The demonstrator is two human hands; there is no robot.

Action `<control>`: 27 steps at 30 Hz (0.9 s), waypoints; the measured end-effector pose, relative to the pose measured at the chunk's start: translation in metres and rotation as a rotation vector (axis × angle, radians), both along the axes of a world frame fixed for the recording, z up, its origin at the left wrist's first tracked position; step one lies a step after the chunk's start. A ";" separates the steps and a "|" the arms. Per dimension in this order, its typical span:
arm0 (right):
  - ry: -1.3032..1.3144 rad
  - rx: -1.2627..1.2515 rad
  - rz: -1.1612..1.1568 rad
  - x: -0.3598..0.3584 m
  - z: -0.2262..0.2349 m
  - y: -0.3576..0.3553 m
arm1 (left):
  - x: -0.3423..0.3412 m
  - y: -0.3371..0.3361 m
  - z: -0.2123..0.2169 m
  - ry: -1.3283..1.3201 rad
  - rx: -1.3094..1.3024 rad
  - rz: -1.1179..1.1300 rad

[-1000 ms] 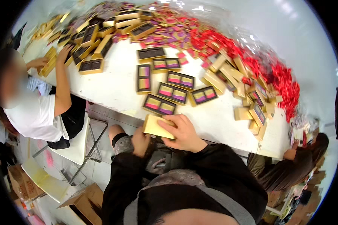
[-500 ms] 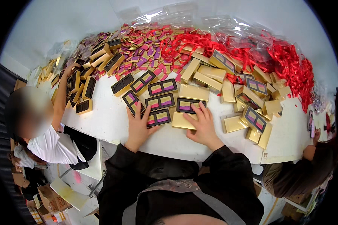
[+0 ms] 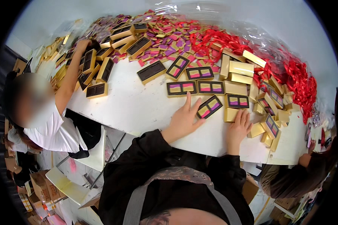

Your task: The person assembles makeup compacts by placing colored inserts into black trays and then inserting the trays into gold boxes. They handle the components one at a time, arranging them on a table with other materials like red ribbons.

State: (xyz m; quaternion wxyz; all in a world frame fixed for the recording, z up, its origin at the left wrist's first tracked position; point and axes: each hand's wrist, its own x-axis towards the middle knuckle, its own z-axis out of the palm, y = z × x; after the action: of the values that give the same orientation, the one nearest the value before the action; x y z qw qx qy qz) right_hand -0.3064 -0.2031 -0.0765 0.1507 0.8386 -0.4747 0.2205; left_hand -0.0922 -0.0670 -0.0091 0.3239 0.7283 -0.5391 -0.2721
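Observation:
My left hand (image 3: 184,118) lies over the table with its fingers spread. Its index fingertip reaches the lower edge of a gold-sided box (image 3: 181,88) with two colour panels in a black insert. The thumb touches a tilted two-panel box (image 3: 209,107). My right hand (image 3: 239,128) rests with fingers outstretched on a plain gold box (image 3: 231,114), just below another panelled box (image 3: 237,101). More panelled boxes, a level one (image 3: 210,87), another above it (image 3: 199,73) and a slanted one (image 3: 177,67), lie beyond. A box with an empty black insert (image 3: 151,72) sits to the left.
Small gold, pink and purple pieces (image 3: 169,35) cover the back of the table. Red ribbons (image 3: 294,80) and clear plastic (image 3: 251,32) pile behind gold boxes at the right. A person in white (image 3: 50,123) reaches among black-insert boxes (image 3: 105,69) at left; another person (image 3: 300,176) sits at right.
The view has shifted, so the table contents appear farther right. The leftmost panelled box has swung from slanted to level beside its neighbour, while the lower one has become tilted.

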 end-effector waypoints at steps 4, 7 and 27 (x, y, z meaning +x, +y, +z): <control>-0.255 0.075 0.358 0.051 0.013 0.065 | 0.105 0.010 -0.003 -0.238 -0.150 0.280; -0.069 0.204 0.737 0.118 0.030 0.093 | 0.186 -0.002 -0.038 -0.982 -0.367 0.459; -0.128 0.645 0.474 0.370 0.034 -0.134 | 0.167 0.088 -0.057 -0.102 -0.341 0.311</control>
State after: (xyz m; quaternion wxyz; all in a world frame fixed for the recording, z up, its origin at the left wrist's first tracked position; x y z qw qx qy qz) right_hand 0.0637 -0.3376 -0.0421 -0.2051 0.9136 -0.3217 0.1407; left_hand 0.0751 0.0212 -0.0666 0.4525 0.7501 -0.4743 -0.0867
